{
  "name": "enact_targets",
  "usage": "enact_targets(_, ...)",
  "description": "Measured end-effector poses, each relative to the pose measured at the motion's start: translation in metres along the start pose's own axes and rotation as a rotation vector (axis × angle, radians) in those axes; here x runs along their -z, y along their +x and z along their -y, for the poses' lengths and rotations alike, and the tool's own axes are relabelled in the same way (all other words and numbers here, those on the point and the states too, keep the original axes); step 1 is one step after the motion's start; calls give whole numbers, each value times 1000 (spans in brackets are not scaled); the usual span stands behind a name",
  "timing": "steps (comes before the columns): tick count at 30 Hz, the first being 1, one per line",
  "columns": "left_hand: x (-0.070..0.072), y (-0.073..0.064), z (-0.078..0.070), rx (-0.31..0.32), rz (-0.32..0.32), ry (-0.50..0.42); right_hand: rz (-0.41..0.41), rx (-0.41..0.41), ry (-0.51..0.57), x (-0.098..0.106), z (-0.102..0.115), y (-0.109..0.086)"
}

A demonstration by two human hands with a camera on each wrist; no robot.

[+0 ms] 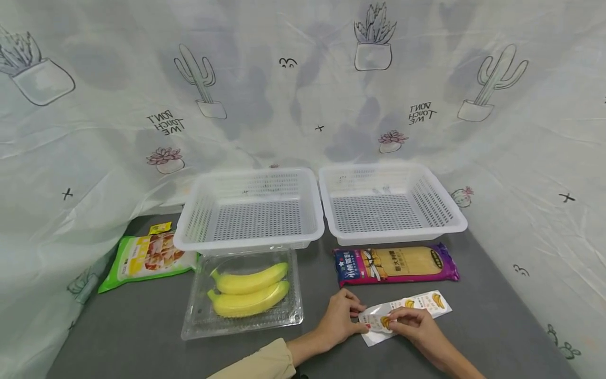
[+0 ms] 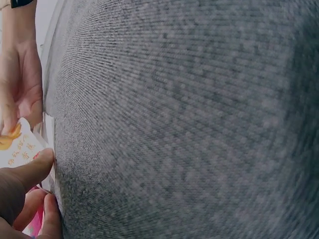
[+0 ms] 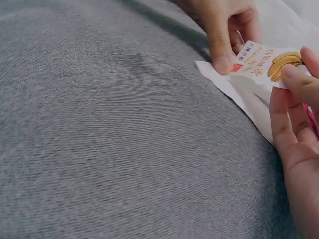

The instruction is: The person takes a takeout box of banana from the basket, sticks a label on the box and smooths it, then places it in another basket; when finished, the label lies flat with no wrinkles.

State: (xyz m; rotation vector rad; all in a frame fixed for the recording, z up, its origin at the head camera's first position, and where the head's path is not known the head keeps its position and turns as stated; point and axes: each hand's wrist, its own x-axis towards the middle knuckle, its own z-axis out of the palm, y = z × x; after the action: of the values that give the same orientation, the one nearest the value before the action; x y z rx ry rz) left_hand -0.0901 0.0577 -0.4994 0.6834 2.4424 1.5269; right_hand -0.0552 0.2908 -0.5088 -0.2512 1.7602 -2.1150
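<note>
A white sticker label (image 1: 376,322) printed with bananas is partly lifted from its white backing sheet (image 1: 375,339). My left hand (image 1: 335,322) holds the label's left end, thumb on the printed face. At the other end my right hand (image 1: 420,332) pinches it between thumb and forefinger. From the right wrist view, the label (image 3: 256,64) stands slightly bent above the backing sheet (image 3: 244,99). More banana labels (image 1: 437,301) remain on the sheet's right part. The left wrist view shows the left thumb (image 2: 42,162) at the label's edge.
Behind the sheet lies a pasta packet (image 1: 402,265). A clear plastic box (image 1: 189,329) holding two bananas (image 1: 251,300) stands left of the hands. Two white baskets (image 1: 248,245) (image 1: 397,235) line the back. A green food bag (image 1: 151,255) and small yellow packet (image 1: 160,228) lie far left.
</note>
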Motion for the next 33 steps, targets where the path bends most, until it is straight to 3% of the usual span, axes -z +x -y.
enact_targets(4, 0, 2, 0, -16, 0, 17, -45, -73, 272, 6, 3, 1)
enact_targets(7, 2, 4, -2, -24, -1, 6, -92, -75, 365, 9, 6, 3)
enact_targets(10, 7, 4, -4, -30, 11, 25, -124, -78, 312, 10, 9, 6)
enact_targets(14, 16, -4, -9, -20, 33, 36, -186, -72, 134, 7, 15, 9)
enact_targets(19, 36, -27, -26, 33, 20, -138, -272, -172, -77, 3, 27, 11)
enact_targets(22, 56, -43, -38, 74, 6, -256, -284, -254, -88, 3, 35, 12)
enact_targets(25, 80, -60, -47, 84, 18, -357, -292, -272, -60, 5, 42, 13)
enact_targets(29, 119, -86, -47, -66, 8, -288, -270, -248, -45, 9, 52, 11)
enact_targets(31, 141, -100, -42, -194, -66, -151, -248, -244, -47, 11, 56, 12)
enact_targets(33, 165, -113, -33, -289, -192, 12, -220, -248, -56, 12, 60, 13)
